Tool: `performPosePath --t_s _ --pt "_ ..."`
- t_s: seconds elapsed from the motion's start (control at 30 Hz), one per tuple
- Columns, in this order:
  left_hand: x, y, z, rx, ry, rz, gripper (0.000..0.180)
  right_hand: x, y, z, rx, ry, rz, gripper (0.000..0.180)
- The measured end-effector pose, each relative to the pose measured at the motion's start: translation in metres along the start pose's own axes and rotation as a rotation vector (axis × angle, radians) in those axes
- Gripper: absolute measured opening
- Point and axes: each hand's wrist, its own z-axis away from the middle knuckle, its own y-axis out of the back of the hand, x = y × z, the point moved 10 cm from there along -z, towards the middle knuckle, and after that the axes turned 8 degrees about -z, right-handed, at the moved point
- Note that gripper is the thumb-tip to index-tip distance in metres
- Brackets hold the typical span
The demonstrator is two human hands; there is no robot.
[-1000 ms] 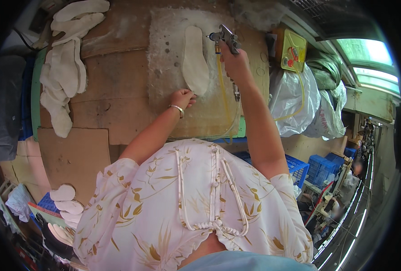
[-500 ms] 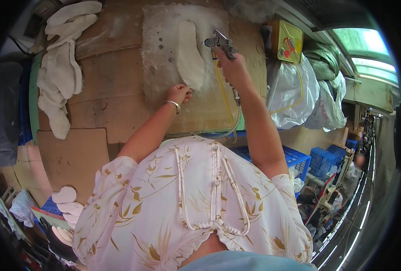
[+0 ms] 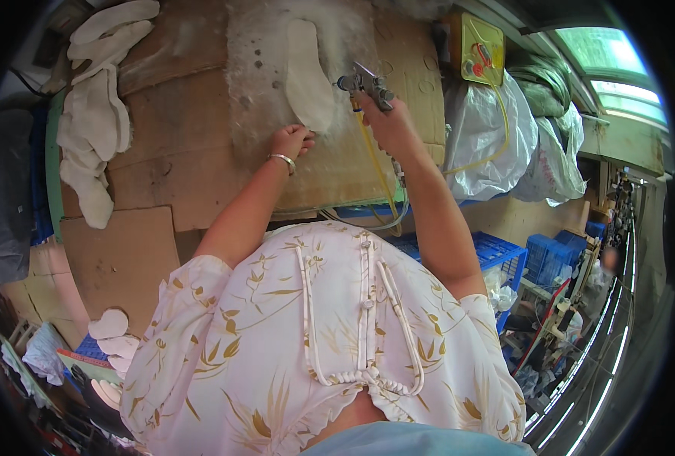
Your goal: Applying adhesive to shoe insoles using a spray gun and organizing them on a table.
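The left hand [image 3: 293,141] meets the lower end of a pale insole [image 3: 309,80], which lies flat on the cardboard-covered desk [image 3: 174,137]; whether its fingers pinch or merely steady it cannot be told. The right hand [image 3: 389,120] is closed around a spray gun [image 3: 366,85], nozzle just beside the insole's right edge. Sound technique would anchor that end lightly, fingers clear of the nozzle's line, and sweep evenly. Containers, near to far: a blue crate [image 3: 497,249], contents indistinct; a translucent bag [image 3: 478,128], likewise; a yellow container [image 3: 493,34] holding a red object [image 3: 478,68].
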Motion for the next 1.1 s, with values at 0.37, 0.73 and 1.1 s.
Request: performPosePath --t_s 0.37,0.73,1.1 --pt "0.000 -0.001 0.001 0.010 -0.023 -0.006 0.017 0.018 0.002 0.033 -0.056 -0.013 -0.029 0.031" --pt "0.002 0.000 0.001 0.023 -0.024 0.010 0.015 0.036 -0.006 0.054 -0.104 0.010 0.021 0.030" --pt "0.004 -0.001 0.004 -0.002 -0.031 0.001 0.015 0.000 -0.011 0.023 -0.041 0.042 -0.086 0.030"
